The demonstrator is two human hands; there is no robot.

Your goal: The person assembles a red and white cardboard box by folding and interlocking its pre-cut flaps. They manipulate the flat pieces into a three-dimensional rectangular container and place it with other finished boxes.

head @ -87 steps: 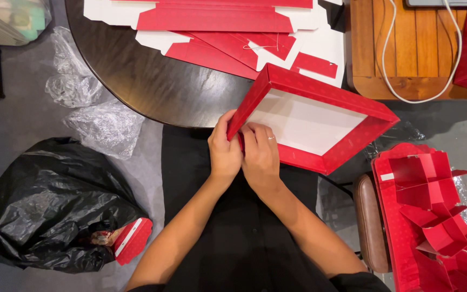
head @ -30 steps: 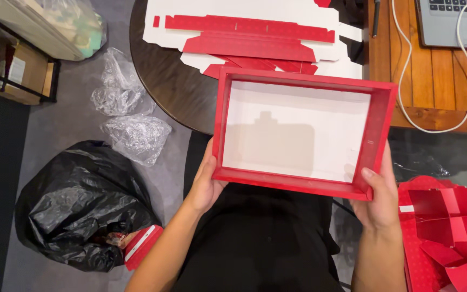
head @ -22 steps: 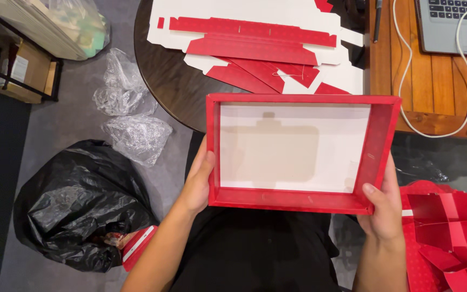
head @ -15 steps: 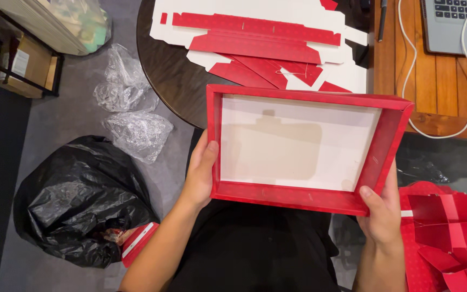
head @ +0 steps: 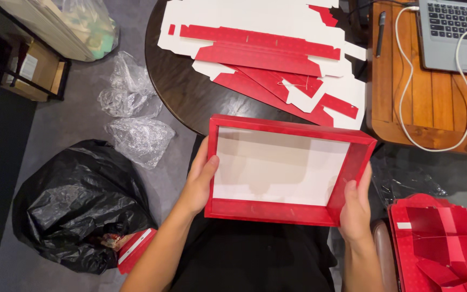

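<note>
I hold a folded red cardboard box tray (head: 282,213) with a white inside over my lap, its open side up. My left hand (head: 200,181) grips its left wall, thumb over the rim. On the opposite side, my right hand (head: 355,208) clasps the right wall near the front corner. The tray's far edge reaches the rim of the round dark table (head: 182,97). Flat red-and-white box blanks (head: 266,51) lie stacked on that table.
A black rubbish bag (head: 77,205) sits on the floor at left, with crumpled clear plastic (head: 136,135) above it. A wooden table (head: 406,97) at right carries a laptop (head: 455,32) and white cable. More folded red boxes (head: 439,243) lie at lower right.
Earlier both hands pressed one corner of the tilted tray. Since then they have moved to opposite walls, and the tray has been turned level and lowered slightly toward my lap.
</note>
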